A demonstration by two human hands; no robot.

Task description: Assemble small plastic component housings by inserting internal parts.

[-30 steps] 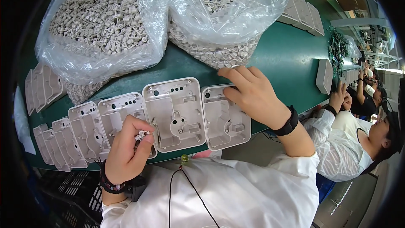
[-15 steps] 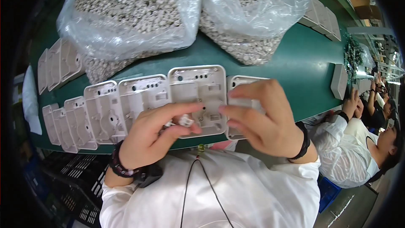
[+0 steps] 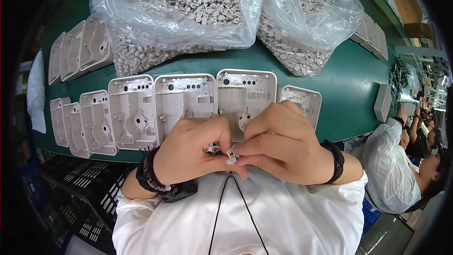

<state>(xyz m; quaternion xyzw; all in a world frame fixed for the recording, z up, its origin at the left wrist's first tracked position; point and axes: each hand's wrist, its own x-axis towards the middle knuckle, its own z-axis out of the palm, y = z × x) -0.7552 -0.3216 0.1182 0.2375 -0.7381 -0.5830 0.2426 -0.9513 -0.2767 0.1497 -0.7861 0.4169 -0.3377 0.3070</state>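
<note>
Fingertips of both hands meet in front of my chest, just short of the table's near edge. My right hand (image 3: 290,148) pinches a small light-grey plastic part (image 3: 231,156) between thumb and forefinger. My left hand (image 3: 191,148) is closed, its thumb and fingertips against that same part, with more small plastic pieces (image 3: 212,148) showing inside its curled fingers. Just beyond the hands stands an open light-grey plastic housing (image 3: 247,89); its lower part is hidden by them. Another housing (image 3: 302,97) lies behind my right hand, partly covered.
Several similar housings (image 3: 134,132) line the near edge to the left. Two large clear plastic bags (image 3: 174,38) of small grey parts fill the back of the green table (image 3: 349,89). A black crate (image 3: 85,193) sits below at left. A co-worker (image 3: 391,165) sits at right.
My right hand has left the housing and come to my left hand, where it now grips a small part. Both hands have drawn together, nearer my body. The view has shifted slightly.
</note>
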